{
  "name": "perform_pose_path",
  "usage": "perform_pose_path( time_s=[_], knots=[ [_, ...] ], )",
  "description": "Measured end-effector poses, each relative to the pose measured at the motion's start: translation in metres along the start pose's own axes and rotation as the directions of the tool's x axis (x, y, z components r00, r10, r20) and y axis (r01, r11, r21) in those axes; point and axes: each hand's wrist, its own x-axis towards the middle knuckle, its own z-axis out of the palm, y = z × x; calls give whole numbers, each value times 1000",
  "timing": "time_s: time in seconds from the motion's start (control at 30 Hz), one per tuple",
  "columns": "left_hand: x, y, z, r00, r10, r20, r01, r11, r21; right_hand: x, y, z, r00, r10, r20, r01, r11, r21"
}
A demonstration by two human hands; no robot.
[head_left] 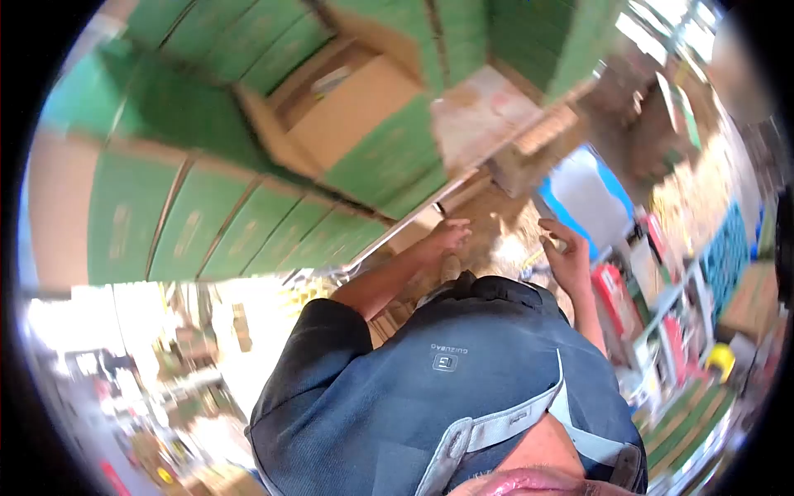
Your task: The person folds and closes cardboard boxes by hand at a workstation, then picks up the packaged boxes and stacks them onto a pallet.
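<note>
My left hand (449, 236) is near the middle of the view, beside the lower edge of a pallet stacked with green cartons (331, 240). Its fingers are loosely bent and slightly apart, and nothing shows in them. To the right, my right hand (567, 252) is raised with its thumb and fingers spread in a curve, also empty. Just past it lies a white panel with blue edges (587, 198). An open brown carton (351, 112) sits among the green ones, with a small pale item inside.
A pinkish board (484, 112) lies right of the open carton. At the right stand a red box (616, 298), a teal crate (724, 252), a yellow tape roll (720, 360) and a brown box (751, 302). More boxes fill the blurred lower left.
</note>
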Motion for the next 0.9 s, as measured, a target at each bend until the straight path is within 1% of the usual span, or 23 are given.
perform_pose_path(
  time_s=[0.03,0.07,0.13,0.17,0.2,0.23,0.27,0.3,0.33,0.37,0.43,0.47,0.5,0.53,0.6,0.63,0.67,0.7,0.73,0.77,0.8,0.87,0.9],
  knots=[
    [-2,-27,-30,974,225,-10,-223,971,81,18,-24,0,996,-66,67,71,995,-67],
    [0,-41,-51,926,376,-1,-374,921,107,38,-47,5,972,-211,105,221,971,-94],
    [-52,22,-48,948,228,-223,-285,919,-273,68,-123,19,939,-312,143,325,942,-80],
    [-75,49,-44,933,189,-306,-305,867,-395,83,-152,32,849,-507,150,520,852,-62],
    [-91,67,-41,914,179,-365,-341,827,-447,95,-177,47,722,-676,148,688,725,-45],
    [-105,86,-39,892,177,-416,-379,793,-477,102,-203,65,665,-733,145,740,673,11],
    [-124,117,-33,879,118,-463,-370,781,-503,105,-226,83,606,-784,135,784,618,66],
    [-124,112,-39,874,126,-469,-382,775,-503,105,-245,99,569,-807,154,809,584,67],
    [-120,102,-46,853,225,-471,-467,731,-497,106,-261,114,531,-829,174,833,548,68],
    [-119,96,-51,820,323,-472,-549,677,-490,113,-269,134,539,-819,196,828,558,52],
    [-133,111,-49,811,358,-463,-573,650,-500,123,-275,166,543,-810,220,826,563,32],
    [-142,122,-47,805,386,-449,-586,630,-510,126,-278,178,578,-771,266,809,583,-69],
    [-152,133,-45,803,392,-449,-590,627,-509,128,-278,189,618,-726,304,784,596,-171],
    [-160,144,-42,800,399,-448,-598,599,-533,134,-274,203,613,-729,303,788,590,-176],
    [-162,149,-47,795,413,-445,-606,567,-558,137,-270,221,567,-802,189,819,524,-235],
    [-156,151,-54,806,418,-419,-590,507,-628,137,-272,220,566,-803,188,819,521,-240],
    [-152,150,-59,816,425,-392,-565,446,-693,137,-275,219,542,-798,263,838,489,-243],
    [-159,158,-57,817,430,-385,-563,450,-693,133,-283,209,530,-795,294,846,472,-248],
    [-171,175,-52,842,370,-392,-515,334,-790,130,-293,199,518,-792,324,854,456,-252],
    [-181,193,-47,869,309,-387,-458,206,-865,119,-301,182,641,-705,305,767,608,-206],
    [-185,209,-42,870,317,-378,-453,209,-867,114,-303,169,746,-597,296,654,740,-157],
    [-194,232,-24,827,409,-385,-502,232,-833,113,-284,154,757,-645,106,654,746,-127],
    [-198,241,-15,808,449,-382,-522,243,-818,109,-275,127,450,-882,141,858,382,-344]
  ],
)
